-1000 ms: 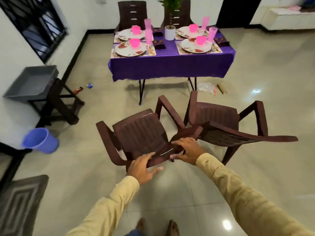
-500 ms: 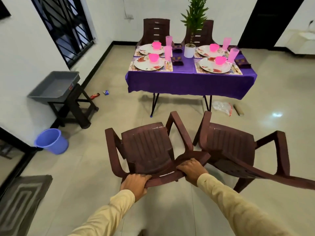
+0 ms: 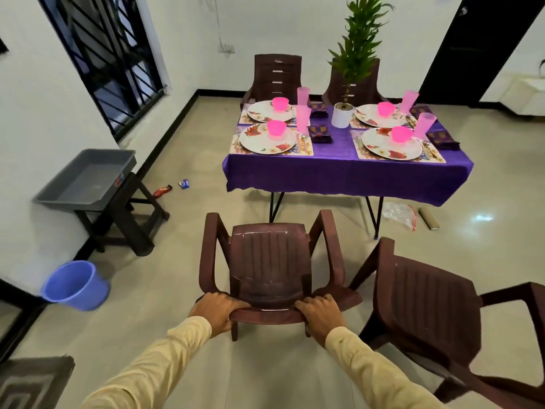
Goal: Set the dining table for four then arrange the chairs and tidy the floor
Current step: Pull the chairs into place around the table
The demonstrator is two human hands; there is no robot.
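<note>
A brown plastic chair (image 3: 269,258) stands in front of me, facing the dining table (image 3: 339,175). My left hand (image 3: 216,312) grips the left end of its backrest top and my right hand (image 3: 321,314) grips the right end. A second brown chair (image 3: 424,302) stands to the right, turned at an angle. The table wears a purple cloth and carries several plates, pink bowls and pink cups, with a potted plant (image 3: 342,113) in the middle. Two more chairs (image 3: 277,78) stand at its far side.
Litter lies on the floor: a red wrapper (image 3: 162,190) and a blue wrapper (image 3: 184,183) at left, a plastic bag (image 3: 399,214) and a cardboard tube (image 3: 429,222) under the table's right side. A grey tub (image 3: 85,175) sits on a stool; a blue bucket (image 3: 75,284) stands below.
Both hands closed on the chair's backrest. The chair swung round from tilted to square with the table. My view rose and moved closer.
</note>
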